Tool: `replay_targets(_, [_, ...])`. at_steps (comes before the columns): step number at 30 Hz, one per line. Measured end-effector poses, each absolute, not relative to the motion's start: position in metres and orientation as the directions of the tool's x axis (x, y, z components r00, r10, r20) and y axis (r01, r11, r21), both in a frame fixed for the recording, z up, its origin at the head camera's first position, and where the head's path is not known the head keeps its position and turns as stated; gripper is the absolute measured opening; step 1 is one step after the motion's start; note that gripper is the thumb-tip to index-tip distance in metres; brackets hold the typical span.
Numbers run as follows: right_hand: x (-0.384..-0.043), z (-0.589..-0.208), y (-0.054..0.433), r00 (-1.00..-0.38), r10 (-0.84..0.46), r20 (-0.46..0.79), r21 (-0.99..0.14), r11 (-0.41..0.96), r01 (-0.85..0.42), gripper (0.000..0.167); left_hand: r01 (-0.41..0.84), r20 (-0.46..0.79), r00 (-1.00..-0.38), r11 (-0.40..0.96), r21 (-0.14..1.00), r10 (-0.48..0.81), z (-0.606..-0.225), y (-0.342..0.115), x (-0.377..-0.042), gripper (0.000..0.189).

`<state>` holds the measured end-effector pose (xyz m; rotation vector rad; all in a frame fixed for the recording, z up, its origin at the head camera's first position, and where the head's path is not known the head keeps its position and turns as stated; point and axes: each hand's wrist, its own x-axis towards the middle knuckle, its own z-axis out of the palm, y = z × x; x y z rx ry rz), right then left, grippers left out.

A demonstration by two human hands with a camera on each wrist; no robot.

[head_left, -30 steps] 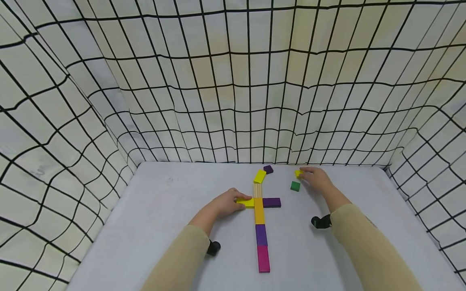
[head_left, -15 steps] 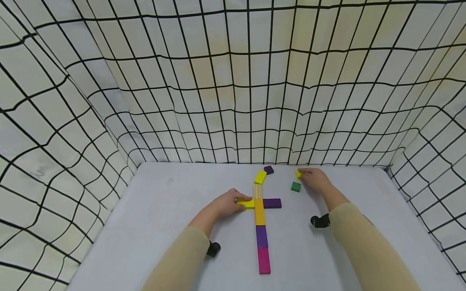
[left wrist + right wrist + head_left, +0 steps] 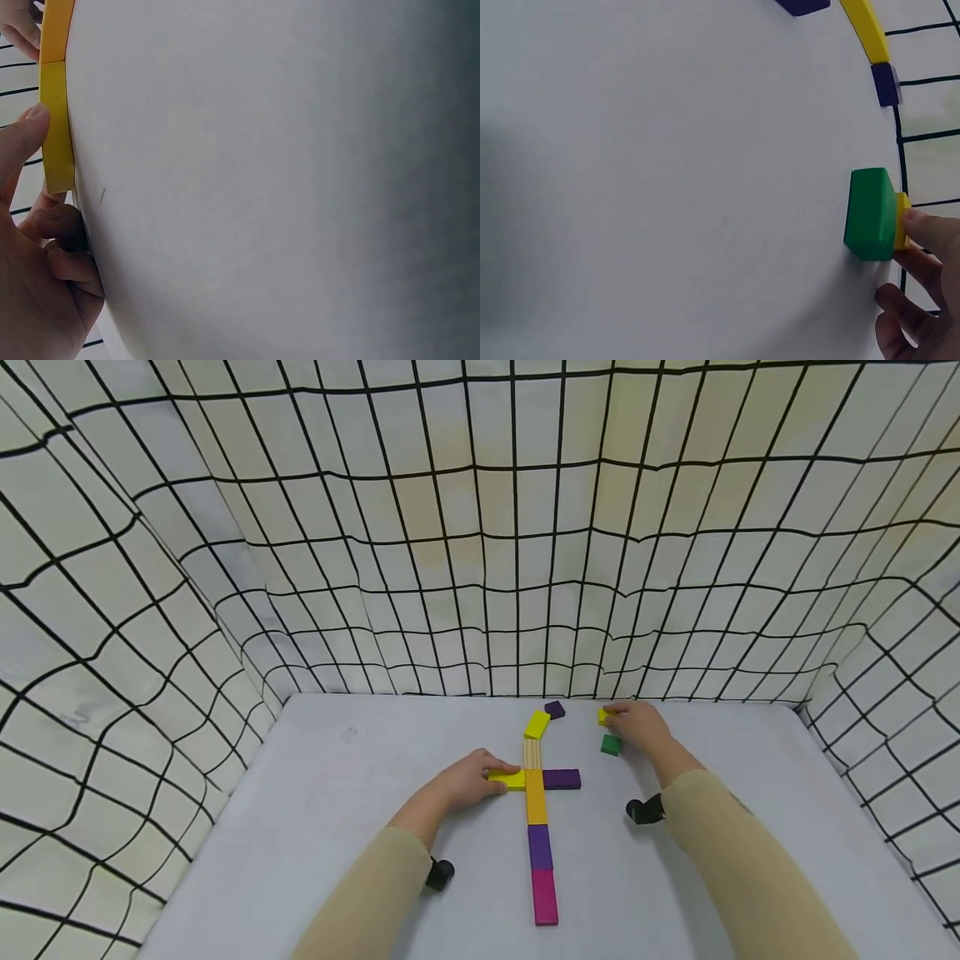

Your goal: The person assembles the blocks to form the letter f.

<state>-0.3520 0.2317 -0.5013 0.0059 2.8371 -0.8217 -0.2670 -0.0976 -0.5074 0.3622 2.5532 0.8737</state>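
My left hand (image 3: 467, 777) holds a long yellow block (image 3: 510, 779) between thumb and finger. One end of that block meets an orange block (image 3: 536, 797) in the middle of a cross-shaped row laid on the white table. At the far right, my right hand (image 3: 639, 728) pinches a small yellow block (image 3: 602, 717). A green block (image 3: 870, 214) sits just in front of it and partly hides it in the right wrist view. The left wrist view shows my thumb against the side of the long yellow block (image 3: 57, 135), with the other fingers curled below its end.
The row continues with purple (image 3: 540, 847) and magenta (image 3: 545, 897) blocks nearer me, and pale wooden strips (image 3: 532, 754) beyond. A dark purple block (image 3: 562, 779) forms the right arm. A tilted yellow block (image 3: 537, 724) and small purple block (image 3: 555, 710) lie farther back, before black netting (image 3: 513, 535).
My right hand has shifted a little to the left with the small yellow block, which is now behind the green block's left side. My left hand stays in place on the long yellow block.
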Motion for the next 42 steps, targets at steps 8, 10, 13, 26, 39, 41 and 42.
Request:
replay_targets(8, [-0.359, -0.502, 0.219, -0.979, -0.021, -0.203, -0.52, 0.85, 0.089, 0.039, 0.122, -0.292, -0.88, 0.772, 0.623, 0.375, -0.506, -0.097, -0.266, 0.033])
replay_targets(10, [-0.359, -0.501, 0.215, -0.978, -0.009, -0.208, -0.52, 0.848, 0.103, 0.039, 0.123, -0.291, -0.88, 0.771, 0.624, 0.375, -0.506, -0.097, -0.266, 0.033])
replay_targets(13, [-0.358, -0.5, 0.21, -0.978, -0.003, -0.207, -0.519, 0.848, 0.107, 0.04, 0.122, -0.292, -0.879, 0.771, 0.625, 0.376, -0.507, -0.098, -0.267, 0.033])
replay_targets(26, [-0.356, -0.496, 0.189, -0.987, -0.019, -0.159, -0.497, 0.866, 0.063, 0.039, 0.126, -0.291, -0.878, 0.769, 0.627, 0.381, -0.509, -0.096, -0.267, 0.033])
replay_targets(39, [-0.36, -0.505, 0.19, -0.991, -0.033, -0.126, -0.559, 0.828, 0.043, 0.043, 0.119, -0.298, -0.878, 0.775, 0.62, 0.374, -0.51, -0.097, -0.269, 0.033])
replay_targets(41, [-0.36, -0.506, 0.192, -0.991, -0.033, -0.129, -0.566, 0.823, 0.046, 0.043, 0.115, -0.302, -0.878, 0.776, 0.62, 0.372, -0.51, -0.097, -0.269, 0.033])
replay_targets(42, [-0.36, -0.507, 0.192, -0.991, -0.033, -0.129, -0.569, 0.821, 0.047, 0.042, 0.114, -0.302, -0.878, 0.775, 0.621, 0.372, -0.51, -0.097, -0.269, 0.033])
